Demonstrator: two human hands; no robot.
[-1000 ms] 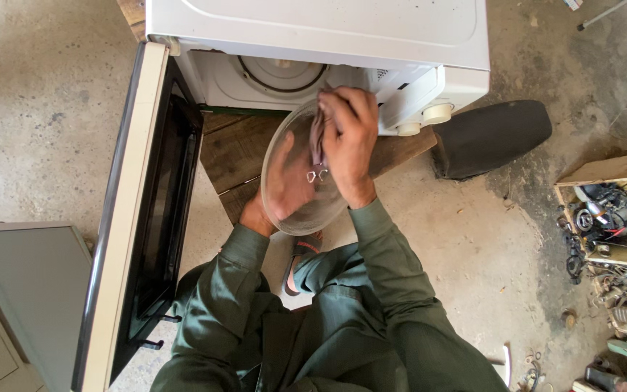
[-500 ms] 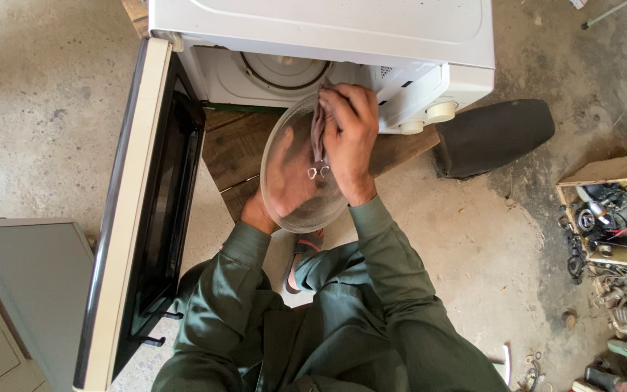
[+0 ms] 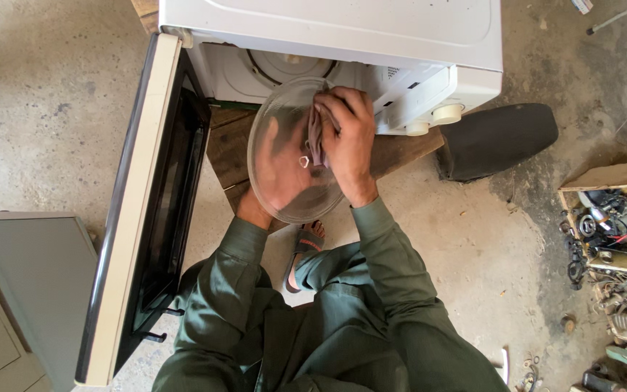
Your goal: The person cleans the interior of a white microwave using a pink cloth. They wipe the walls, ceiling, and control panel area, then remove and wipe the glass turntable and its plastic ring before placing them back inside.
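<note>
A round clear glass plate is held tilted in front of a white microwave oven. My left hand supports the plate from underneath and shows through the glass. My right hand presses a small grey-brown cloth against the plate's upper face, near its right side. The oven's door hangs open to the left. The oven cavity with its ring track is visible behind the plate.
The oven sits on a wooden board over a concrete floor. A black seat-shaped pad lies to the right. Wooden boxes of wires and parts stand at the right edge. A grey metal panel sits at lower left. My sandalled foot is below the plate.
The plate has tilted and shifted left and slightly up, showing more of its face. My right hand with the cloth stays on its right side.
</note>
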